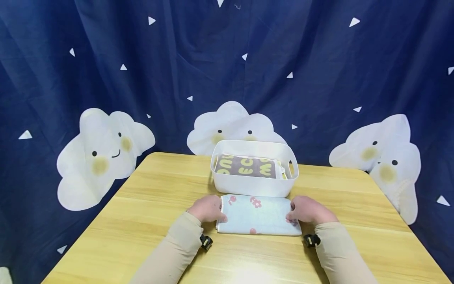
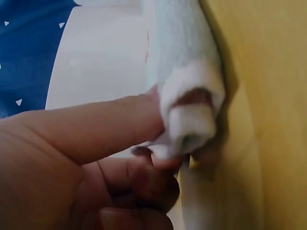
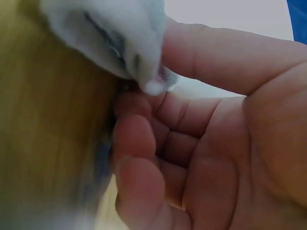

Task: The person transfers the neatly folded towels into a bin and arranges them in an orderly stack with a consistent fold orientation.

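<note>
A folded pale blue towel [image 1: 259, 216] with pink flower prints lies flat on the wooden table, right in front of a white basket [image 1: 253, 186]. My left hand [image 1: 208, 209] pinches the towel's left end, thumb on top and fingertips under it. At the opposite end my right hand [image 1: 310, 210] pinches it the same way. The left wrist view shows the rolled layers of the towel [image 2: 192, 105] against the thumb. In the right wrist view the towel's edge [image 3: 115, 38] sits between thumb and curled fingers.
Inside the basket lies a folded brown cloth [image 1: 244, 166] with yellow letters. The wooden table [image 1: 149, 189] spreads out on both sides. Behind it hangs a dark blue curtain [image 1: 220, 79] with white clouds and triangles.
</note>
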`<control>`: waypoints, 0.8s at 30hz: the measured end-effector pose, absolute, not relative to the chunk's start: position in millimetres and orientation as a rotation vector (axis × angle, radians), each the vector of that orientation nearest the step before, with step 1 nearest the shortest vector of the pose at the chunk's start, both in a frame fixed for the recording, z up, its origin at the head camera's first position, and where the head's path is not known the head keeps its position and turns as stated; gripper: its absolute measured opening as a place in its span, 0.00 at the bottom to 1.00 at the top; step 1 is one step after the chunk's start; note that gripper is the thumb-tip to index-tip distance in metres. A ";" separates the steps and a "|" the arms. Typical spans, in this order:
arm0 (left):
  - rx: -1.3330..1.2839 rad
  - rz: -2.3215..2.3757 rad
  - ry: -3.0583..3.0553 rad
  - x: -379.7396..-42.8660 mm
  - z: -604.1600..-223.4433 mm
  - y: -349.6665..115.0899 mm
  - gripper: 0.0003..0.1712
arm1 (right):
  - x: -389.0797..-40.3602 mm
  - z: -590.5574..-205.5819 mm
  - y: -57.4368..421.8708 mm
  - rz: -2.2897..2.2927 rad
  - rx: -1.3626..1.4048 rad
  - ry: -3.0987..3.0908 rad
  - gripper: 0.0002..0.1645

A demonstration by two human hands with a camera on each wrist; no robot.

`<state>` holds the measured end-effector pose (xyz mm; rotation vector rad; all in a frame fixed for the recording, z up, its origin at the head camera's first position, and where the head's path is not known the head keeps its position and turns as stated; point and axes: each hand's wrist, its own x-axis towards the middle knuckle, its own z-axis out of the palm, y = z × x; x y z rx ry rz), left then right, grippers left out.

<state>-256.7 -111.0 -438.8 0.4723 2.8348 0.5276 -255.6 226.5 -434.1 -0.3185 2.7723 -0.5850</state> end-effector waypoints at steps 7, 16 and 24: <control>0.521 0.489 2.806 -257.7 -439.2 -109.7 0.17 | -253.9 -432.6 227.4 -0.660 -0.335 2.721 0.14; 0.581 0.436 2.799 -259.6 -437.1 -114.9 0.15 | -256.8 -435.4 232.5 -0.714 -0.430 2.681 0.13; 0.638 0.462 2.769 -258.9 -423.2 -121.8 0.15 | -255.8 -424.6 235.2 -0.811 -0.509 2.618 0.09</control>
